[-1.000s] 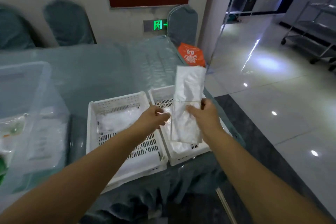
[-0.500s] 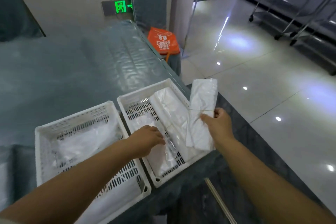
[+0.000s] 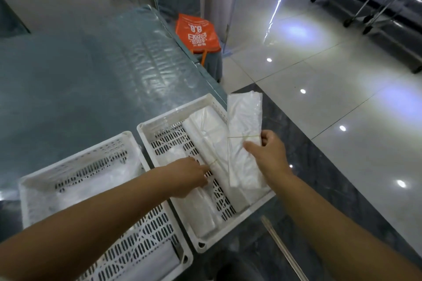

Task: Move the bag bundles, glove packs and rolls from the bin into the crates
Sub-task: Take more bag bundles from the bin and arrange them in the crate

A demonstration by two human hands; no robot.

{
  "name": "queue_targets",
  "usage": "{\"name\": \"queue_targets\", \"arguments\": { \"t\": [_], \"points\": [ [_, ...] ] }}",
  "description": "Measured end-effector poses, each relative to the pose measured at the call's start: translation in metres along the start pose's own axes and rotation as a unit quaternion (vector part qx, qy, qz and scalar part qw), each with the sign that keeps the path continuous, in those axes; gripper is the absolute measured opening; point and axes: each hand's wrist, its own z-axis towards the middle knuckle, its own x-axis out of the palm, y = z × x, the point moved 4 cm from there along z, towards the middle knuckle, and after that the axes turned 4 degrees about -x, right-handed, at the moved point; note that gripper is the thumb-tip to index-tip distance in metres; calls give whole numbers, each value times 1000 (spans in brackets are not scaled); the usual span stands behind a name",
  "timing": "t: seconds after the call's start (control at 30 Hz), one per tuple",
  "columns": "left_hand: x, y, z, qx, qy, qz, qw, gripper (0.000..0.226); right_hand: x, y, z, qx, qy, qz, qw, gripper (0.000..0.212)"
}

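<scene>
My right hand [image 3: 270, 157] pinches a flat white bundle of plastic bags bound by a yellow rubber band [image 3: 244, 143], held over the right edge of the right white perforated plastic crate [image 3: 159, 121] at lower centre. Its long axis runs up the frame, parallel to the second banded bundle [image 3: 205, 134] already lying inside. My left hand [image 3: 187, 175], nearer that one, touches it with extended fingers. I count two crates, the left white perforated crate [image 3: 75, 162] holding clear packs too blurred to count.

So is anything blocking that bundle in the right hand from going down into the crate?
Partly. The held bundle in the right hand hangs over the right crate, where another banded bundle already lies beneath it. The left hand touches that lying bundle. Bare crate floor shows further left.
</scene>
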Motion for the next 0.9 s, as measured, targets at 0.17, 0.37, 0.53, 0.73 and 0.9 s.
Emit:
{"name": "queue_targets", "arguments": {
  "t": [0.17,0.37,0.53,0.73,0.9],
  "points": [
    [1,2,-10,5,26,38,999,20,9,-2,4,-20,52,-28,998,24],
    [-41,25,-72,-81,-149,-18,985,27,38,-13,-3,-36,146,-92,984,24],
    [-60,51,-124,-207,-169,-19,963,37,81,-26,-25,-29,237,-105,965,21],
    [-48,48,-153,-296,-171,-38,939,31,116,-51,-52,7,290,-116,950,33],
    [-38,38,-160,-328,-162,-54,929,31,113,-49,-55,-68,292,-210,931,36]
  ]
}}
